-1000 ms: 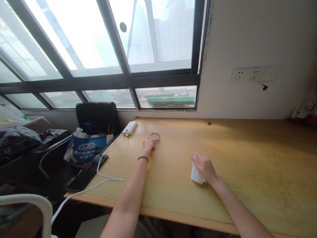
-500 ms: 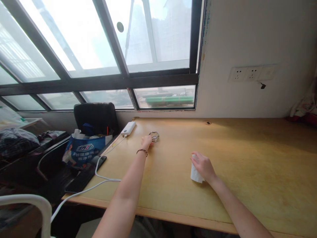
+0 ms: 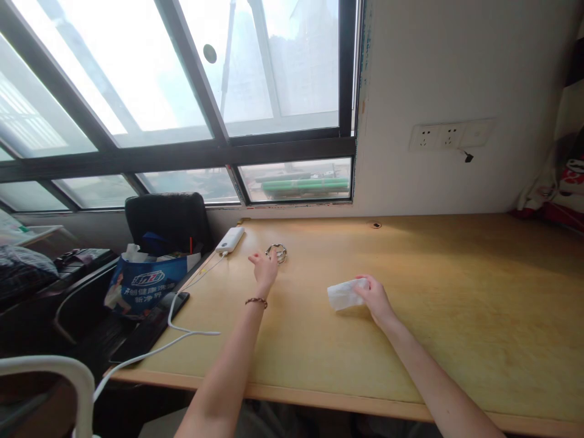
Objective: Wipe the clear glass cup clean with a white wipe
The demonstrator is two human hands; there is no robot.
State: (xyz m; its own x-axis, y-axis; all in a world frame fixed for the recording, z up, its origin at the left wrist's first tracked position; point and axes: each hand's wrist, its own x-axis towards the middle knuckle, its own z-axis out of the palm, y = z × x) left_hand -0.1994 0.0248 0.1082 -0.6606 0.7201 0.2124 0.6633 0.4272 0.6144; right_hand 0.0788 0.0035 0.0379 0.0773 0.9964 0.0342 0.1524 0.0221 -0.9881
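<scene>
At the far left part of the wooden table (image 3: 438, 304), my left hand (image 3: 264, 267) reaches out with its fingers apart. Its fingertips are at a small round, ring-shaped shiny object (image 3: 281, 253); whether they touch it I cannot tell. A dark braided bracelet (image 3: 256, 302) circles my left wrist. My right hand (image 3: 376, 298), closer to the middle of the table, pinches a white paper tissue (image 3: 342, 295) between thumb and fingers. The tissue sticks out to the left, tilted a little above the tabletop.
A white power bank (image 3: 230, 240) with a white cable (image 3: 182, 331) lies along the table's left edge. A black phone-like slab (image 3: 150, 331) is below it. Beyond that edge are a blue bag (image 3: 148, 280) and a black chair (image 3: 166, 222). Wall sockets (image 3: 438, 137) sit above the table.
My left hand has opened its fingers beside the ring-shaped object. My right hand has turned the tissue from hanging down to pointing left. The camera view has shifted slightly right.
</scene>
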